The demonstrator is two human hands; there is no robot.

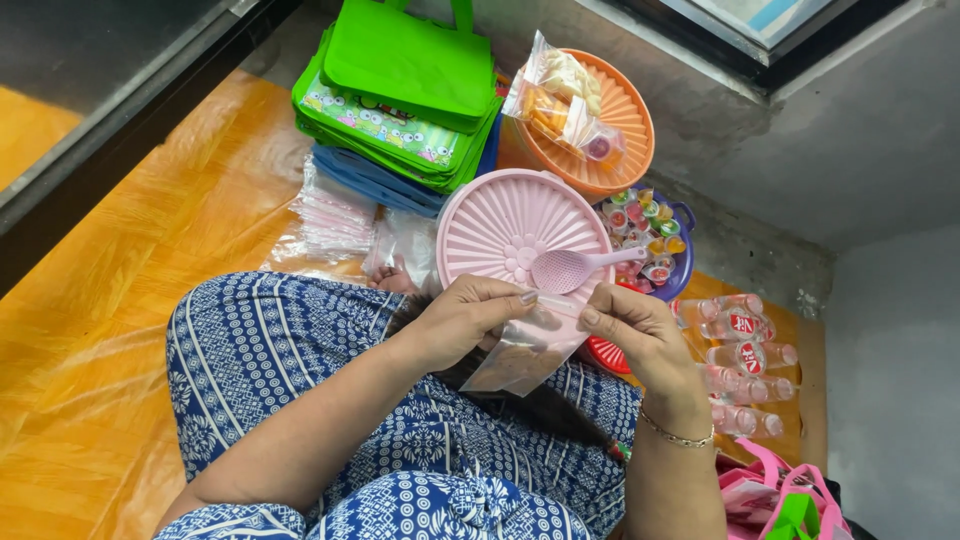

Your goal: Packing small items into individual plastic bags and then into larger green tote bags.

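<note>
Here, nearest the camera, a lap in blue-and-white patterned fabric [330, 370] filled the lower frame, with the person seated on the orange plastic-covered floor [120, 300]. Just above the lap, both hands held a small clear zip-top plastic bag [520, 355]. The left hand [465, 315] pinched one end of the bag's top strip between thumb and forefinger, fingers narrow and closed on it; the right hand [640, 335], with a thin bracelet [678, 436] at the wrist, pinched the other end in the same way. The bag hung slack below the strip and appeared empty. The step in hand was judged to be parting the bag's mouth; the next move would call for pulling the two lips apart evenly, so that the thin film did not twist or slip.

Just beyond the hands lay a pink ribbed round lid [510, 235] with a pink plastic spoon [580, 266] resting on it. To its right stood a purple bowl [686, 262] of small jelly cups, and near the right hand a row of small capped bottles [745, 360]. Left of the lid lay stacked clear bags [335, 215]. Farthest off, by the grey wall, sat folded green tote bags [400, 90] and an orange basket [625, 130] holding a packet of snacks [560, 100]. Pink bags [780, 495] lay at the lower right corner.
</note>
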